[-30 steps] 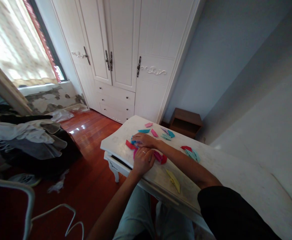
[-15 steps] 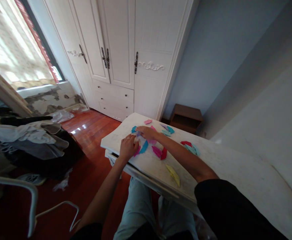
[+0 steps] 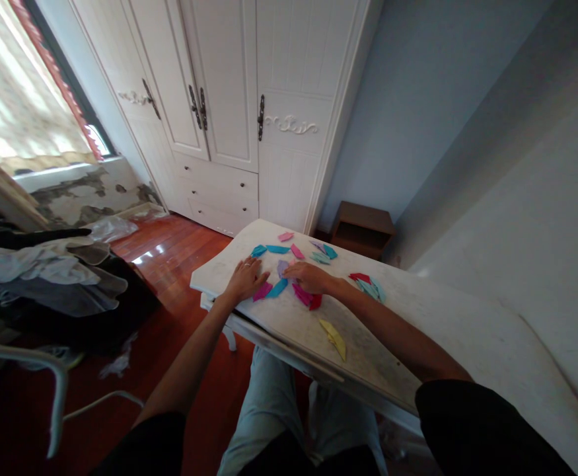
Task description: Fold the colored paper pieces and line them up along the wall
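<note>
Head view: drawn right and nearer with the right hand [image 3: 309, 276], uncovering a long blue piece [image 3: 277, 249] at the far left of the table [image 3: 417, 297], leaving placement plainer; cannot tell whether gripping the lilac piece [image 3: 283, 267]. Loosely spread with the left hand [image 3: 244, 279], beside a magenta piece [image 3: 263, 291].

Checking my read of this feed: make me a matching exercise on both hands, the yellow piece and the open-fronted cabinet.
1. left hand
2. right hand
3. yellow piece
4. open-fronted cabinet

A. brown, beyond the table
B. ring on a finger
C. fingertips at a lilac piece
D. apart from the other pieces

Pairs: 1-B; 2-C; 3-D; 4-A
</note>
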A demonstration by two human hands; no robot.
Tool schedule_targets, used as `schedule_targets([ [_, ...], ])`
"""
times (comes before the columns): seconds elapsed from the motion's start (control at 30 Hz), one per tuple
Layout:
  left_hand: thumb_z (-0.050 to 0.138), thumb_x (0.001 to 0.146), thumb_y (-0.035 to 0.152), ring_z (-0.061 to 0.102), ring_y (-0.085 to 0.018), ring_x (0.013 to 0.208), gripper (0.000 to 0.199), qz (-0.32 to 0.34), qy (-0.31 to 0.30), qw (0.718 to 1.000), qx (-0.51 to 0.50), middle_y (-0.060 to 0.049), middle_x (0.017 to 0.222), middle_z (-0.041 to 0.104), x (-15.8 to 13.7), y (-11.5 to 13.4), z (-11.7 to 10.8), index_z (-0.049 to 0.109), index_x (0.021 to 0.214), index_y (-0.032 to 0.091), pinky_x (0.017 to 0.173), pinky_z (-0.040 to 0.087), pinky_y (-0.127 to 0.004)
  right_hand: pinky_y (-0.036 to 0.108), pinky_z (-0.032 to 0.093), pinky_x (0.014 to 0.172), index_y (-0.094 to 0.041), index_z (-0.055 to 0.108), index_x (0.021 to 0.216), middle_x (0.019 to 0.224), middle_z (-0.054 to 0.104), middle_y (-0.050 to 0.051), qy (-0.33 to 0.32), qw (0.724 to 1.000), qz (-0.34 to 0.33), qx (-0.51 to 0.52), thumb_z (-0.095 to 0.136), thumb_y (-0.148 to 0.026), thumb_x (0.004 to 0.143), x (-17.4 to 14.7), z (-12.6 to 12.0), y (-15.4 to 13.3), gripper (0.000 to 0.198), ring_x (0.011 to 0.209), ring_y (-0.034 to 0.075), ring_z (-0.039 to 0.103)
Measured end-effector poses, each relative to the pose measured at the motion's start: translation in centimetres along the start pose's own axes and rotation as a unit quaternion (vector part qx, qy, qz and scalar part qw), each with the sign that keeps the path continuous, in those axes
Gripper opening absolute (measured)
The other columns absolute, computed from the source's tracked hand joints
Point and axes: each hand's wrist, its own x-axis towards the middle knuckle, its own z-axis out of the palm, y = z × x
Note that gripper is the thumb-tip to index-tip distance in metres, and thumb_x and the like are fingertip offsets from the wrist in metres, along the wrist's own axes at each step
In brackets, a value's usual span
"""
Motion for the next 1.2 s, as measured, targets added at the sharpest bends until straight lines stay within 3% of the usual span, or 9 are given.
schedule_targets([
  [0.17, 0.047, 0.082, 0.025, 0.041, -0.028, 0.136, 0.052, 0.015, 0.028, 0.994, -0.106, -0.015, 0.14, 0.052, -0.3, -2.1, -0.8, 0.05, 0.133, 0.011, 0.114, 0.033, -0.048, 0.037, 0.045, 0.1, -0.013, 0.07, 0.113, 0.119, 0.069, 0.013, 0.055, 0.997, -0.042, 0.017, 0.044, 0.006, 0.072, -0.8, 0.1, -2.1, 0.052, 0.113, 0.021, 0.061],
  [0.33, 0.051, 0.077, 0.021, 0.054, -0.025, 0.124, 0.044, 0.044, -0.014, 0.997, -0.07, -0.009, 0.127, 0.064, -1.9, -3.0, -2.7, 0.063, 0.119, 0.017, 0.107, 0.042, -0.041, 0.037, 0.045, 0.1, -0.015, 0.071, 0.11, 0.114, 0.069, 0.011, 0.065, 0.995, -0.077, 0.025, 0.045, 0.005, 0.075, -2.0, 0.6, -4.3, 0.049, 0.109, 0.02, 0.061],
  [0.5, 0.058, 0.081, 0.026, 0.062, -0.028, 0.107, 0.032, 0.012, 0.004, 1.0, -0.029, -0.01, 0.113, 0.07, -0.8, -2.1, -2.7, 0.068, 0.111, 0.019, 0.099, 0.046, -0.044, 0.039, 0.046, 0.099, -0.019, 0.07, 0.111, 0.118, 0.066, 0.01, 0.069, 0.994, -0.074, 0.033, 0.046, 0.003, 0.078, -2.5, 0.9, -5.2, 0.046, 0.112, 0.02, 0.058],
  [0.7, 0.06, 0.086, 0.029, 0.064, -0.023, 0.097, 0.036, -0.027, 0.051, 0.998, -0.033, -0.011, 0.111, 0.066, 1.1, -0.2, -1.1, 0.062, 0.119, 0.016, 0.087, 0.052, -0.033, 0.038, 0.046, 0.099, -0.015, 0.07, 0.109, 0.117, 0.066, 0.013, 0.077, 0.994, -0.065, 0.038, 0.049, -0.002, 0.083, -3.1, 0.5, -5.6, 0.036, 0.112, 0.021, 0.059],
  [0.83, 0.049, 0.093, 0.033, 0.061, -0.023, 0.105, 0.033, -0.052, 0.104, 0.993, 0.002, -0.013, 0.115, 0.063, 1.7, 1.0, -1.4, 0.061, 0.118, 0.015, 0.092, 0.049, -0.034, 0.038, 0.046, 0.098, -0.015, 0.069, 0.107, 0.116, 0.067, 0.013, 0.063, 0.996, -0.057, 0.032, 0.051, -0.003, 0.082, -3.6, 0.7, -5.9, 0.033, 0.111, 0.021, 0.059],
  [1.0, 0.049, 0.093, 0.034, 0.056, -0.023, 0.116, 0.027, -0.009, 0.036, 0.998, 0.048, -0.008, 0.12, 0.065, 3.6, 0.9, -1.4, 0.063, 0.113, 0.022, 0.101, 0.043, -0.038, 0.035, 0.045, 0.096, -0.015, 0.068, 0.105, 0.116, 0.067, 0.012, 0.034, 0.998, -0.061, 0.003, 0.052, -0.006, 0.085, -2.5, 1.8, -6.1, 0.027, 0.109, 0.021, 0.059],
  [1.1, 0.048, 0.093, 0.038, 0.056, -0.027, 0.117, 0.029, -0.023, 0.004, 0.998, 0.065, -0.011, 0.12, 0.065, 4.4, 0.1, -0.8, 0.063, 0.108, 0.019, 0.1, 0.043, -0.043, 0.037, 0.044, 0.095, -0.015, 0.066, 0.105, 0.117, 0.065, 0.013, 0.026, 0.999, -0.019, -0.042, 0.054, -0.012, 0.087, -1.2, 2.0, -6.3, 0.022, 0.108, 0.021, 0.059],
  [1.2, 0.04, 0.096, 0.038, 0.051, -0.029, 0.125, 0.036, -0.052, 0.003, 0.996, 0.074, -0.017, 0.13, 0.059, 4.7, -0.9, -0.6, 0.06, 0.115, 0.015, 0.103, 0.041, -0.045, 0.038, 0.043, 0.096, -0.013, 0.065, 0.106, 0.116, 0.064, 0.015, 0.025, 0.996, 0.023, -0.079, 0.056, -0.016, 0.088, -0.3, 1.9, -6.6, 0.02, 0.107, 0.022, 0.059],
])
